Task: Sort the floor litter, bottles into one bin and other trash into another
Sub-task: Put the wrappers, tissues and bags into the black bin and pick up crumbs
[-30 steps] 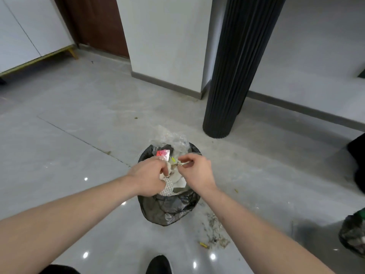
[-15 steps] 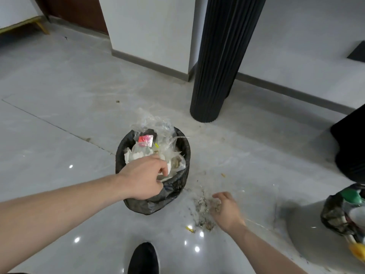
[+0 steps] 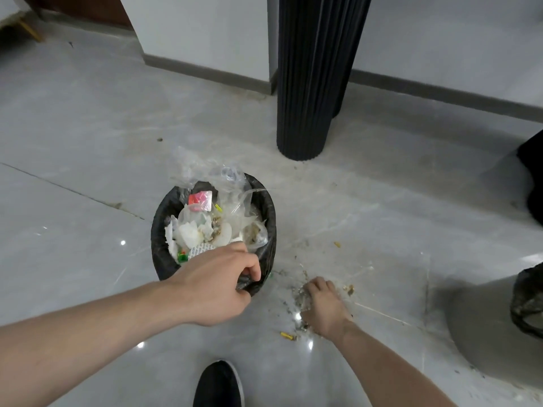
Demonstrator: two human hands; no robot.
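A small bin [image 3: 164, 230] lined with a black bag stands on the grey tiled floor [image 3: 73, 142], packed to the rim with tissues, clear plastic film [image 3: 205, 174] and a pink wrapper [image 3: 200, 198]. The left hand [image 3: 214, 286] grips the bag's near rim, fingers curled round the black plastic. Just right of the bin, the right hand [image 3: 323, 306] is down on the floor over a patch of scattered crumbs and debris [image 3: 299, 298], knuckles up and fingers curled under; whether it holds anything I cannot tell. A yellow scrap [image 3: 288, 336] lies near that wrist. Behind the bin rises a black ribbed column [image 3: 311, 83]. A second bagged bin [image 3: 529, 304] sits at the far right edge, and a black shoe [image 3: 219, 386] shows in front of the bin.
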